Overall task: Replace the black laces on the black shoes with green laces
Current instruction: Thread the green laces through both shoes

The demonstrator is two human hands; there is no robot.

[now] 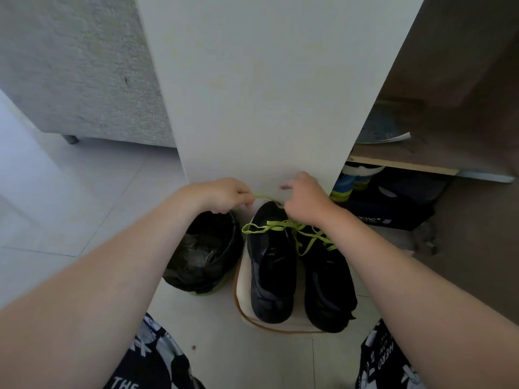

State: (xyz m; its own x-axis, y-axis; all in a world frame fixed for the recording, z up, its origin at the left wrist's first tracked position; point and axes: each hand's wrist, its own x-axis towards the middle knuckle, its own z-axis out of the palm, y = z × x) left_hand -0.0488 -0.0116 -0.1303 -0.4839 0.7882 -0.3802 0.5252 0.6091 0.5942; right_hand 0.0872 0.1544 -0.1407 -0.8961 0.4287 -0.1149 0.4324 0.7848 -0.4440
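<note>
Two black shoes side by side on pale stool, green laces loosely threaded, ends trailing

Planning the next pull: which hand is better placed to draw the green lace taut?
Probably left. The left hand pinches the green lace clear of the shoe; the right hand sits right at the shoe.

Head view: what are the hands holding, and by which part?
A green lace: the left hand pinches a free stretch, and the right hand pinches it just above the far end of the black shoe.
</note>
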